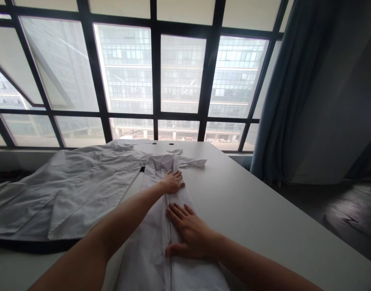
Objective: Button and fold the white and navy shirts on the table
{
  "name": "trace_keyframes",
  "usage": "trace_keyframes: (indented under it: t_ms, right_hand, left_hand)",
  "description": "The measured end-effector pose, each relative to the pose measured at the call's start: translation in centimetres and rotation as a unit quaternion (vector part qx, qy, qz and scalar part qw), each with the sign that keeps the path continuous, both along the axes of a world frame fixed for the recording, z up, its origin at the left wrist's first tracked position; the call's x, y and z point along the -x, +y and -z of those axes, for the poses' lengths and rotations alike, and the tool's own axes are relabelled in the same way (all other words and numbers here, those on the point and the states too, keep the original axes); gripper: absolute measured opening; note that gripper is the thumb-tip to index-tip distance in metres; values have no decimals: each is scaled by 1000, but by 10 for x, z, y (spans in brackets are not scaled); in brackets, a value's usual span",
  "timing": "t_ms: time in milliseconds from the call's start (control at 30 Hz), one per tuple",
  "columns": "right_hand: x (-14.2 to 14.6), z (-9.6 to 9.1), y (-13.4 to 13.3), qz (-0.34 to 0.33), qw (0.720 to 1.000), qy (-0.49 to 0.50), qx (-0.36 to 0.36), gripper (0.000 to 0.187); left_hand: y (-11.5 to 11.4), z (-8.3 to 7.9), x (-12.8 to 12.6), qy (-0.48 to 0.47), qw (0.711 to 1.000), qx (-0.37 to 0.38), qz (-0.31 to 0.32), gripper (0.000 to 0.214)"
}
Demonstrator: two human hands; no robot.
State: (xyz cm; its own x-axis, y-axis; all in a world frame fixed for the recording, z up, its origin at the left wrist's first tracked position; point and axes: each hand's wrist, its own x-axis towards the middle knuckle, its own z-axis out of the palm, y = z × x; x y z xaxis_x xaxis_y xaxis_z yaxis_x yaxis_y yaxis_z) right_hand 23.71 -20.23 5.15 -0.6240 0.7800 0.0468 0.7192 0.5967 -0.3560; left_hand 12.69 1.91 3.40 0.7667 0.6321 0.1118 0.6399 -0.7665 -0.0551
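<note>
A white collared garment (145, 234), which looks like a coat or shirt, lies lengthwise in front of me, folded into a long narrow strip. Its collar (164, 161) points toward the windows, and a seam or front edge runs down its middle. My left hand (172, 182) rests flat just below the collar, fingers spread. Closer to me, my right hand (193, 234) presses flat on the right half of the strip, its thumb apart and its fingertips near the middle edge. Neither hand grips anything.
Another white garment (88, 182) is spread over the table's left side, with something dark (36, 245) under its near edge. The white table (249, 210) reaches toward large black-framed windows (182, 72). A dark blue curtain (288, 101) hangs at right.
</note>
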Motion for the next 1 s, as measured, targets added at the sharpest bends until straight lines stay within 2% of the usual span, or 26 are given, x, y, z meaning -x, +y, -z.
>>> trace_keyframes:
  t_ms: [233, 333, 433, 567, 667, 767, 867, 1000]
  right_hand:
    - [-8, 5, 4, -7, 999, 50, 20, 103]
    - [-9, 14, 12, -15, 999, 46, 19, 88]
    - [-8, 24, 18, -9, 1000, 27, 0, 72]
    - [-6, 29, 22, -4, 1000, 1, -24, 69]
    - [-7, 25, 20, -6, 1000, -1, -16, 75]
    - [-7, 14, 14, -7, 1000, 12, 3, 87]
    - [-7, 2, 7, -8, 999, 29, 18, 99]
    - [-3, -4, 3, -1, 999, 28, 33, 110]
  left_hand:
    - [83, 3, -20, 19, 995, 32, -92, 70]
    - [113, 7, -25, 11, 994, 45, -99, 68]
    - [133, 12, -29, 6, 993, 63, -103, 66]
    - [144, 13, -33, -7, 991, 66, -114, 63]
    - [139, 7, -36, -27, 993, 43, -104, 60]
    - [117, -3, -35, -54, 998, -15, -42, 58]
    - [77, -13, -26, -68, 996, -54, 25, 56]
    - [14, -19, 3, -46, 996, -30, 73, 55]
